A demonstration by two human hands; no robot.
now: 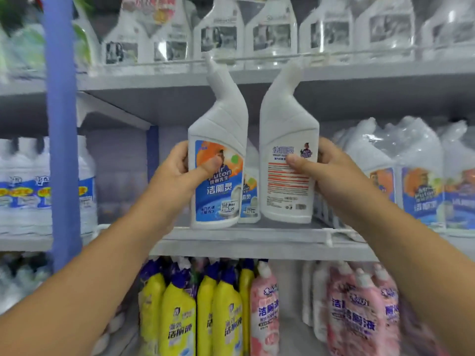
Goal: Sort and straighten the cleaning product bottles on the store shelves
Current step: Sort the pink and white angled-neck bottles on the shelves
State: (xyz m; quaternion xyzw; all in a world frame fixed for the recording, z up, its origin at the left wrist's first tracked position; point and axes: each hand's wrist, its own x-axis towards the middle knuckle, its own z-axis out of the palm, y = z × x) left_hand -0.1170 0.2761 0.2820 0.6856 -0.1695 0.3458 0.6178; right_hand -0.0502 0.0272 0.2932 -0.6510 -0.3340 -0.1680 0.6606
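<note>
Two white angled-neck toilet cleaner bottles stand at the front of the middle shelf (231, 240). My left hand (180, 168) grips the left bottle (218, 140), whose blue and orange front label faces me. My right hand (321, 165) grips the right bottle (288, 129), which shows its back label with red text. A third bottle of the same kind (250, 191) stands behind, between the two.
Shrink-wrapped packs of the same cleaner (411, 176) fill the shelf to the right. A blue upright post (63, 124) stands on the left, with blue-labelled bottles (25, 186) around it. Yellow bottles (180, 317) and pink bottles (264, 312) stand below; clear-wrapped bottles (218, 37) are above.
</note>
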